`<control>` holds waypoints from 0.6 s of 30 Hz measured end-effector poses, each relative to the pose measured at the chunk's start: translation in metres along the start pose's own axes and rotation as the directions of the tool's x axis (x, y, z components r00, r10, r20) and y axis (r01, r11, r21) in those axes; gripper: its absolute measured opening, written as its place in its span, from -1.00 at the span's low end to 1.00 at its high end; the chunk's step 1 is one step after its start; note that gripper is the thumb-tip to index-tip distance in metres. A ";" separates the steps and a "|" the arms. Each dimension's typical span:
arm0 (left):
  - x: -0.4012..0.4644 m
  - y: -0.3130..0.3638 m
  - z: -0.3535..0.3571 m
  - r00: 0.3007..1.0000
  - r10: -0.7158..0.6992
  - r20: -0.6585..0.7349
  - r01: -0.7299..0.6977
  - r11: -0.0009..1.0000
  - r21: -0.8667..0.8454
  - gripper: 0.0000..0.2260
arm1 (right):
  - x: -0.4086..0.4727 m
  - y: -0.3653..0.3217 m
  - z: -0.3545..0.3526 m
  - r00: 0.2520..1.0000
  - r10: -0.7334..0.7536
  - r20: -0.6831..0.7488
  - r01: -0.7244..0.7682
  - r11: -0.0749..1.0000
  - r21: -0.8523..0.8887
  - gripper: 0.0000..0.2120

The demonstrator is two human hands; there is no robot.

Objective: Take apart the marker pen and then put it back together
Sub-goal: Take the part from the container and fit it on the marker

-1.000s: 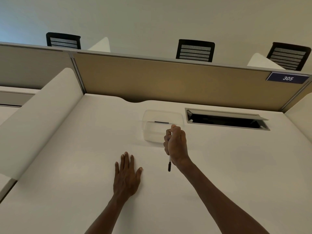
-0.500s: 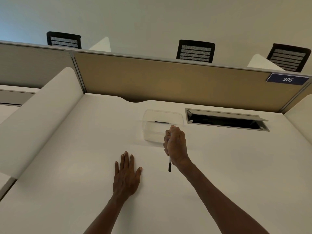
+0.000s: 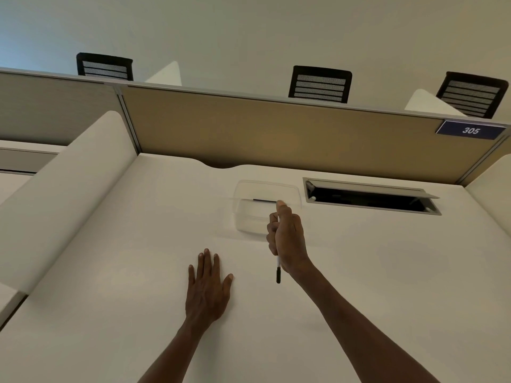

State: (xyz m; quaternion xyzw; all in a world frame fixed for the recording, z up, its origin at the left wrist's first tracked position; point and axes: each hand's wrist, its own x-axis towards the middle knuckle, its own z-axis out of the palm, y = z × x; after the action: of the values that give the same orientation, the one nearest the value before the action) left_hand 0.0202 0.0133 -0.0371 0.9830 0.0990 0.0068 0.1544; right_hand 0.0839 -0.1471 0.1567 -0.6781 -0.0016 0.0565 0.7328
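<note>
My right hand is closed around a thin marker pen, held above the white desk. The pen's white barrel and black end stick out below the fist, pointing toward me; the rest is hidden inside the hand. A clear plastic container sits just beyond the hand, with a dark pen-like piece lying inside it. My left hand rests flat on the desk, palm down, fingers apart, holding nothing.
A open cable hatch is cut into the desk at the back right. A tan partition with a "305" plate closes the back. White side dividers flank the desk. Black chair backs show beyond the partition.
My right hand has drifted slightly with the pen in it; the left hand stays flat on the desk.
</note>
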 end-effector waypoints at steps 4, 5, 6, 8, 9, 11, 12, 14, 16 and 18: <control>0.000 0.000 0.000 1.000 -0.003 -0.001 0.003 1.000 0.001 -0.37 | 0.000 0.002 0.003 0.997 -0.073 -0.015 0.071 0.992 -0.105 -0.62; 0.000 0.000 0.000 1.000 -0.005 0.000 0.005 1.000 0.001 -0.37 | 0.001 0.004 0.003 0.996 -0.081 -0.020 0.078 0.989 -0.125 -0.63; 0.001 0.000 0.000 1.000 -0.007 0.000 0.007 1.000 0.002 -0.37 | 0.001 0.006 0.004 0.996 -0.087 -0.024 0.082 0.987 -0.136 -0.63; 0.001 -0.001 0.001 1.000 -0.006 -0.001 0.006 1.000 0.006 -0.37 | 0.002 0.009 0.004 0.995 -0.094 -0.027 0.089 0.984 -0.152 -0.63; 0.001 -0.001 0.001 1.000 -0.003 -0.001 0.003 1.000 0.006 -0.37 | 0.002 0.011 0.004 0.995 -0.097 -0.027 0.091 0.983 -0.159 -0.63; 0.001 -0.001 0.002 1.000 -0.003 -0.002 0.003 1.000 0.002 -0.37 | 0.003 0.013 0.004 0.995 -0.096 -0.026 0.091 0.982 -0.166 -0.64; 0.001 -0.001 0.002 1.000 -0.004 -0.004 0.004 1.000 0.000 -0.37 | 0.004 0.014 0.004 0.995 -0.096 -0.026 0.091 0.981 -0.170 -0.65; 0.001 -0.001 0.002 1.000 -0.005 -0.003 0.005 1.000 -0.004 -0.37 | 0.005 0.015 0.004 0.995 -0.097 -0.024 0.091 0.980 -0.177 -0.65; 0.002 -0.001 0.002 1.000 -0.004 -0.003 0.004 1.000 -0.007 -0.37 | 0.005 0.016 0.003 0.995 -0.097 -0.024 0.091 0.981 -0.172 -0.65; 0.002 -0.001 0.002 1.000 -0.005 -0.002 0.005 1.000 -0.009 -0.37 | 0.006 0.017 0.003 0.995 -0.100 -0.022 0.095 0.980 -0.174 -0.63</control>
State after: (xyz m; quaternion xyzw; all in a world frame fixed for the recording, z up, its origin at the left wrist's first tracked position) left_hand 0.0216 0.0139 -0.0395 0.9820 0.1017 0.0076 0.1590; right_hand 0.0880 -0.1427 0.1396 -0.7388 -0.0286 0.0099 0.6732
